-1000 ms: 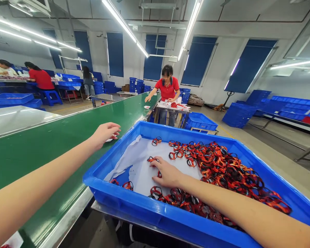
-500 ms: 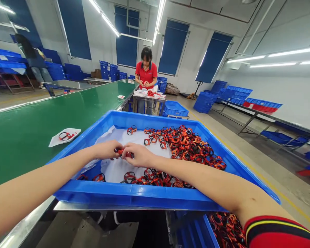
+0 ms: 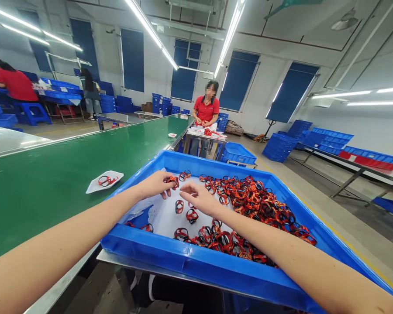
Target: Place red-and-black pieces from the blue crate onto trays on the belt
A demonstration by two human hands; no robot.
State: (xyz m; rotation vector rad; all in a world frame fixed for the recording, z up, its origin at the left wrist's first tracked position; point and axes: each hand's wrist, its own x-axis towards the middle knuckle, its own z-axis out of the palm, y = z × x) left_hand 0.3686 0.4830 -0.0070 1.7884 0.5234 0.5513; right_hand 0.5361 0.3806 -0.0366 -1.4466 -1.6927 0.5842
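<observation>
Red-and-black bands [image 3: 258, 205] lie heaped in a blue plastic tray [image 3: 183, 257], the thickest mass ahead of and to the right of the right hand [image 3: 198, 198], with a thinner row running along the tray's near wall below that hand. Both hands reach over the tray, apart but just beside each other. The left hand [image 3: 153, 184] is clamped on a single band [image 3: 172, 180] at its fingertips, close to the tray's far wall. The right hand is open, its fingers loosely curved above a white sheet [image 3: 162, 218] that lines the tray, and it holds nothing that shows. Two loose bands [image 3: 179, 206] rest on that sheet just below the right hand. Left of the left hand, beyond the tray's rim, a green conveyor belt [image 3: 52, 205] carries a white paper sheet [image 3: 104, 181] with bands on it. The tray sits on a steel desk [image 3: 118, 260] under the forearms. Far ahead of the hands, a co-worker in a red polo shirt [image 3: 206, 109] stands at a desk [image 3: 206, 139] piled with white sheets and red bands, a blue crate [image 3: 237, 153] beside it.
</observation>
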